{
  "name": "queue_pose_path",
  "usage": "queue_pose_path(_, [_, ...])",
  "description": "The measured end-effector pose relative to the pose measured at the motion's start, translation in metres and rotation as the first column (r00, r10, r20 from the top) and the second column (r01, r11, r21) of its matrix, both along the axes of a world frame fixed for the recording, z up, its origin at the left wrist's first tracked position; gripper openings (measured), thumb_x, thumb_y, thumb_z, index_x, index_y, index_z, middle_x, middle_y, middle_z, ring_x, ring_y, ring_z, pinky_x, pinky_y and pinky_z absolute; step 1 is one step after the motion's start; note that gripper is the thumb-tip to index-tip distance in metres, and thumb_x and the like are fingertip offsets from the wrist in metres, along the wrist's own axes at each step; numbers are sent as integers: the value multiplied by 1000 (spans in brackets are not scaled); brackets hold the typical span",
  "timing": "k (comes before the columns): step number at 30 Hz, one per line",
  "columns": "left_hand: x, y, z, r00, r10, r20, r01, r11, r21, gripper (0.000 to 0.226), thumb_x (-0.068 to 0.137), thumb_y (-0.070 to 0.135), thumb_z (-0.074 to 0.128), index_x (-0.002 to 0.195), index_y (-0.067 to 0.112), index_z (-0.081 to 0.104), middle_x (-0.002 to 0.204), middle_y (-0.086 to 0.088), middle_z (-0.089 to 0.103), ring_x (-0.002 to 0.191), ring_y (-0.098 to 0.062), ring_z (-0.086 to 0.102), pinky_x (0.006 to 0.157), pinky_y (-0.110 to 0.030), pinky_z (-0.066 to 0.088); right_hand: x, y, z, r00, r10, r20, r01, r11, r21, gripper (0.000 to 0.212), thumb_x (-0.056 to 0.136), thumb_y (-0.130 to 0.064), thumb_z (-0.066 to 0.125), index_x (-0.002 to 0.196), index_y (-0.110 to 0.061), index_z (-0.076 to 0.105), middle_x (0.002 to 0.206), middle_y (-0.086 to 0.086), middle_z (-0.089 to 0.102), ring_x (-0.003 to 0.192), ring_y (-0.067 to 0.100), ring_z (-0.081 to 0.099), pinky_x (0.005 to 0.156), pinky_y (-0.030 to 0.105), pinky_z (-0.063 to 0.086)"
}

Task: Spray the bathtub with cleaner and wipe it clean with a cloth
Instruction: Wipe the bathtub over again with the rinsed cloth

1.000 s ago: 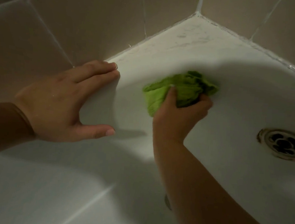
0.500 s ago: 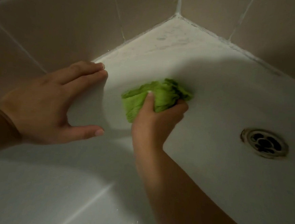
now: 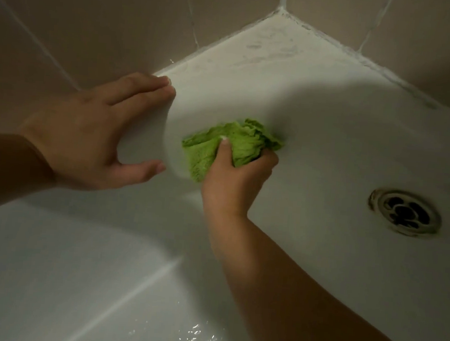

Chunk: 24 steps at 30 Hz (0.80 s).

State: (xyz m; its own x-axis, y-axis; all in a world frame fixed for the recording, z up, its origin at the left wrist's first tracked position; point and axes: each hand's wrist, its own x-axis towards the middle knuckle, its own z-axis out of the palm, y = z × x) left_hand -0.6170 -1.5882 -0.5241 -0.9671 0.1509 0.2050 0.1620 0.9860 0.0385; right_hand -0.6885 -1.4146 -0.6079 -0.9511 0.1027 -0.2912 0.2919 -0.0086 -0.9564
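View down into the corner of a white bathtub [image 3: 342, 142], dimly lit. Bunched green cloth [image 3: 228, 146], bright lime with a fuzzy, ribbed terry texture, crumpled into a wad with folds fanning out toward the far right. Pressed against the tub's sloping inner wall just below the rim, near the middle of the scene. Gripped by the right hand [image 3: 235, 182], fingers curled round the right side of the wad, thumb laid across its near face with the nail showing. Right forearm reaching in from the near right corner.

Left hand [image 3: 92, 135] resting on the tub's rounded edge to the left of the cloth, close to it but apart, holding nothing: fingers straight and together on the far side of the edge, thumb spread out on the near side.

Round metal drain [image 3: 405, 212] on the right, with dark openings and a dark ring of grime at its edge. Flat corner ledge at the far side, smudged with grey marks. Beige wall tiles [image 3: 100, 26] with pale grout beyond. Glints of wetness on the tub surface at the near edge.
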Motion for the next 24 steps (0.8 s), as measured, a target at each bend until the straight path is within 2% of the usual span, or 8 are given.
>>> queue_pose_path(4, [-2, 2, 2, 1000, -9, -7, 9, 1000, -27, 97, 84, 67, 62, 154, 3, 41, 153, -20, 45, 139, -39, 50, 107, -59, 48, -9, 13, 1, 998, -53, -15, 53, 999, -9, 55, 93, -30, 75, 135, -13, 45, 119, 2, 49, 114, 28, 58, 93, 29, 47])
queue_pose_path(7, [-6, 4, 2, 1000, 7, 2, -7, 999, -34, 95, 86, 70, 57, 155, 7, 38, 155, -18, 44, 140, -37, 49, 109, -59, 46, -5, 27, -6, 996, 80, -47, -80, 997, 1, 49, 93, -33, 75, 132, -17, 49, 126, 3, 56, 112, 23, 62, 86, 22, 47])
queue_pose_path(11, [-9, 13, 3, 996, 81, -25, -83, 995, -50, 89, 89, 72, 49, 154, 12, 41, 155, -13, 45, 139, -35, 50, 112, -55, 44, 4, 52, -14, 967, 239, -90, -238, 971, 21, 38, 92, -35, 75, 122, -26, 54, 120, -2, 64, 106, 17, 66, 95, 41, 57])
queue_pose_path(16, [-6, 32, 10, 981, 195, -20, -196, 979, -57, 90, 85, 77, 45, 153, 17, 43, 155, -11, 47, 138, -36, 50, 112, -50, 43, 31, 93, -10, 908, 405, -111, -383, 907, 175, 29, 90, -41, 76, 109, -32, 56, 102, -12, 68, 100, 16, 67, 91, 39, 58])
queue_pose_path(19, [4, 57, 10, 939, 343, -6, -342, 938, 46, 91, 80, 76, 48, 151, 19, 48, 156, -7, 47, 141, -33, 47, 116, -44, 36, 42, 118, -1, 883, 464, -70, -431, 862, 266, 33, 90, -40, 76, 111, -22, 57, 94, -14, 65, 89, 11, 64, 81, 26, 50])
queue_pose_path(21, [17, 83, 7, 890, 456, -20, -445, 877, 184, 81, 83, 69, 53, 146, 18, 53, 153, -8, 50, 141, -31, 45, 120, -44, 32, 49, 133, 7, 869, 494, -21, -469, 838, 277, 36, 90, -36, 75, 115, -20, 54, 91, -16, 60, 82, 6, 60, 67, 12, 43])
queue_pose_path(22, [27, 100, 5, 861, 508, -19, -487, 835, 255, 75, 87, 64, 56, 146, 18, 53, 152, -8, 52, 141, -30, 45, 121, -45, 31, 52, 141, 13, 862, 508, -10, -487, 831, 269, 41, 90, -33, 75, 120, -21, 50, 92, -16, 59, 81, 4, 60, 59, 7, 40])
queue_pose_path(24, [54, 140, 5, 812, 584, 4, -533, 739, 412, 61, 95, 51, 62, 146, 20, 52, 147, -5, 55, 137, -26, 48, 117, -36, 32, 61, 154, 30, 835, 551, -2, -527, 800, 286, 62, 90, -28, 73, 141, -25, 36, 96, -13, 60, 85, 7, 63, 63, 7, 43])
